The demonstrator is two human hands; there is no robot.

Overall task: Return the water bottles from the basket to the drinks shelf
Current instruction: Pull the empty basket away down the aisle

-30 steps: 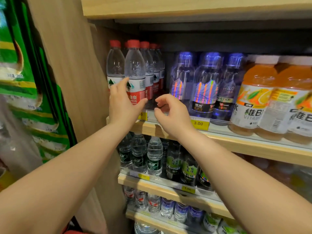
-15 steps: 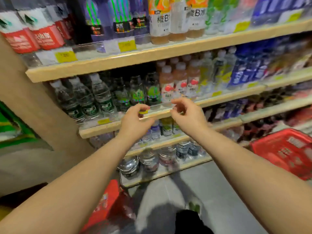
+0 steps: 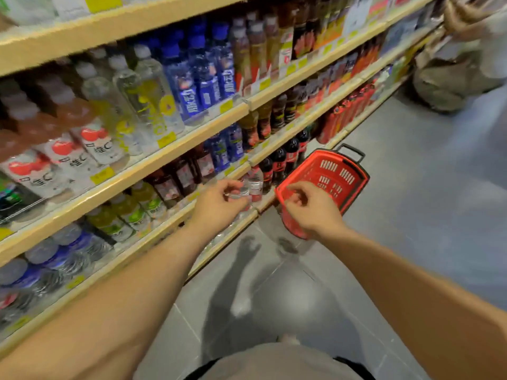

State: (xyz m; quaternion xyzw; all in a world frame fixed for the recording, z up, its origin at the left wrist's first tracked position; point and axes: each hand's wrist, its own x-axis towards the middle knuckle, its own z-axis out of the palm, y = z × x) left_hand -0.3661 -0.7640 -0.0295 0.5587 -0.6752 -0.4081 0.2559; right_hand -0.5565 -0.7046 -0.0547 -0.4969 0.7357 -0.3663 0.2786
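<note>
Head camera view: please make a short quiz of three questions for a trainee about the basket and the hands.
1. True or false: the red plastic basket stands on the grey tiled floor.
2. The left hand and the right hand both reach forward. Which one overlaps the basket's rim in this view? A) left B) right C) neither
3. Fill in: the basket's handle is ____ in colour.
Key: 1 true; 2 B; 3 black.
</note>
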